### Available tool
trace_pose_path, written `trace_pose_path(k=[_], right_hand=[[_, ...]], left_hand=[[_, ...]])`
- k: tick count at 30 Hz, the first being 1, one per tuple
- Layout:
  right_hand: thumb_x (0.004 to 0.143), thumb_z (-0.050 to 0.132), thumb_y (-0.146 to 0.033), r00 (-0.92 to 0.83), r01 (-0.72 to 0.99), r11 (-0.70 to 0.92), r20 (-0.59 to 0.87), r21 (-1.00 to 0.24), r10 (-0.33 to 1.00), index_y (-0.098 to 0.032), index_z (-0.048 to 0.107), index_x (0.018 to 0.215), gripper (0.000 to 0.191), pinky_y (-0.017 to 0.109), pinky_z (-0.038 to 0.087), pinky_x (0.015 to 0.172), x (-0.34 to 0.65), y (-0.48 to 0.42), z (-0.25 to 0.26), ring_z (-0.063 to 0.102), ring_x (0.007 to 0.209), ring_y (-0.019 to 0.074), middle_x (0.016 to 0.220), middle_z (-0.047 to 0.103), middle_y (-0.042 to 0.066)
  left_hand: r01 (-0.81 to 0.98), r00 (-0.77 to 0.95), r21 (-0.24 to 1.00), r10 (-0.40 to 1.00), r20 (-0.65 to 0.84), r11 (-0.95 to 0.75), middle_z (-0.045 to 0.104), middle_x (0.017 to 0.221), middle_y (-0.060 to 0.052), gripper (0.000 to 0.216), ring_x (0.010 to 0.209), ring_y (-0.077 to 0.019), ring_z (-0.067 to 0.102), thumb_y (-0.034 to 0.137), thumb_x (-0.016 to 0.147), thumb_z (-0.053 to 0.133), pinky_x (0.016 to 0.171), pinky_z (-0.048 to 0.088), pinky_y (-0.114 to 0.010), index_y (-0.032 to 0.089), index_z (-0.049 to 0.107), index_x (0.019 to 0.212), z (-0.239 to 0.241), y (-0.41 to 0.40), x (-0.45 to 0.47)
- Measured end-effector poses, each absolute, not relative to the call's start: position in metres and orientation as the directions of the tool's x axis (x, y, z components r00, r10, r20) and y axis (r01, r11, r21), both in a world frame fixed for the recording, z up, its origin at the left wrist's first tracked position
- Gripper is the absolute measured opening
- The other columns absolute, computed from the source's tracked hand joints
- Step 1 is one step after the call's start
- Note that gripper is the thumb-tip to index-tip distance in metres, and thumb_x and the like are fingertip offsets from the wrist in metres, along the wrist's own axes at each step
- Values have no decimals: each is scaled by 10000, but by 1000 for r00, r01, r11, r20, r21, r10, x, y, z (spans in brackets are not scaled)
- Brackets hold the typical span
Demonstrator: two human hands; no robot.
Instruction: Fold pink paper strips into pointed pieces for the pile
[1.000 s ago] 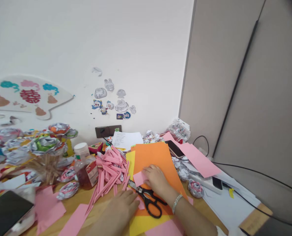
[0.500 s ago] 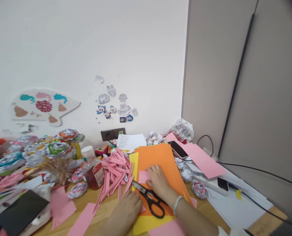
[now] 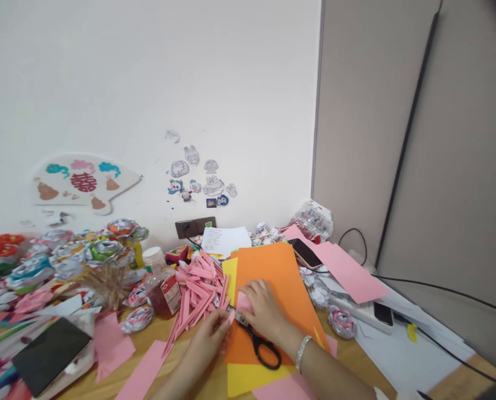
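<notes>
A small piece of pink paper (image 3: 243, 302) lies over the orange sheet (image 3: 268, 266), bent up between my hands. My right hand (image 3: 265, 312), wearing a bracelet on its wrist, curls its fingers round the paper's far part. With thumb and fingers my left hand (image 3: 213, 334) pinches the near left end. Black-handled scissors (image 3: 264, 350) lie on the orange sheet under my right hand, their blades partly covered by my hands and the paper. A heap of folded pink paper strips (image 3: 198, 283) is just left of the sheets.
A bottle of reddish liquid (image 3: 163, 286) stands left of the strips. Paper flowers (image 3: 102, 253) on sticks crowd the left side, behind a dark flat device (image 3: 51, 355). A phone (image 3: 304, 254), pink sheets (image 3: 352, 272), a power strip (image 3: 367, 312) and cables lie right.
My left hand has lifted from beside the scissors and now pinches the pink paper. My right fingers have curled round that paper, which has bent upward. The view has shifted slightly left.
</notes>
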State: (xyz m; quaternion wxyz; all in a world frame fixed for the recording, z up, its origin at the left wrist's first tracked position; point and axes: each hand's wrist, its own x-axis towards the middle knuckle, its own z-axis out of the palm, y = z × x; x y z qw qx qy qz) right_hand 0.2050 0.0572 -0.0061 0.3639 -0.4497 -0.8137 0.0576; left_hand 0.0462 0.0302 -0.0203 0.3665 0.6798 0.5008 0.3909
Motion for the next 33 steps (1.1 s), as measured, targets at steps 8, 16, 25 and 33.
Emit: trace_pose_path(k=[8,16,25,33], right_hand=[[717,605,-182,-430,373,591,432,-715,793,-190,578,913,198,212,378,659,193,52,-11,497,753,127,829,559,5],[685,576,-134,-358,429,505,373,-749,856,-161,579,748,69,190,337,555,193,59,-20,463,626,104,681,512,-25],[668,528,-149,-523,1,194,165,-981,836,-147,587,789,134,175,342,438,196,67,-30,461,443,69,551,506,-49],[672,575,-236,-530,-90,21,65,-996,846,-148,545,784,145,158,356,413,198,63,-24,468,397,52,548,526,-52]], left_hand=[[-198,229,970,969,-93,140,529,561,35,301,482,-69,481,411,631,669,478,348,-174,149,563,736,-28,31,41],[141,309,989,948,-80,37,550,495,35,375,402,-88,481,534,710,507,413,343,-185,163,551,671,-20,23,43],[44,318,994,942,-109,100,616,647,16,379,300,-12,335,490,674,586,328,200,-163,142,561,823,-20,25,34],[-310,290,934,953,-86,179,574,526,34,163,405,-39,441,278,651,659,407,314,-137,159,586,736,-16,27,29]])
